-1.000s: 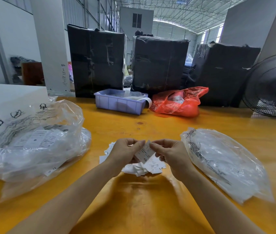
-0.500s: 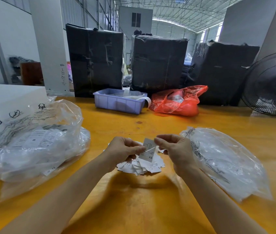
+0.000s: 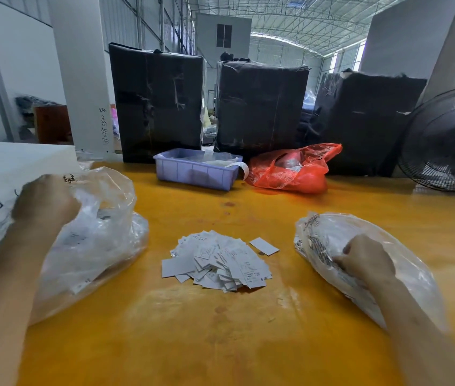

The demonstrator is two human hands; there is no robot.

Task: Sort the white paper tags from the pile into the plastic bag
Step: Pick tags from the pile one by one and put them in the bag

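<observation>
A pile of white paper tags (image 3: 216, 263) lies in the middle of the yellow worktop (image 3: 220, 330), with one loose tag (image 3: 264, 246) just beside it on the right. Neither hand touches the pile. The left hand (image 3: 43, 201) is at the top of the large clear plastic bag (image 3: 95, 246) on the left, fingers curled into its crumpled film; whether they pinch a tag cannot be told. The right hand (image 3: 365, 259) rests on the smaller clear plastic bag (image 3: 329, 238) on the right, fingers bent at its printed opening; what they hold, if anything, is hidden. Printed tags show through the left bag. Along the far edge stand a lilac plastic bin (image 3: 195, 172), a red plastic bag (image 3: 293, 171) and three black wrapped bales (image 3: 159, 101). A black fan (image 3: 449, 140) stands at far right.
</observation>
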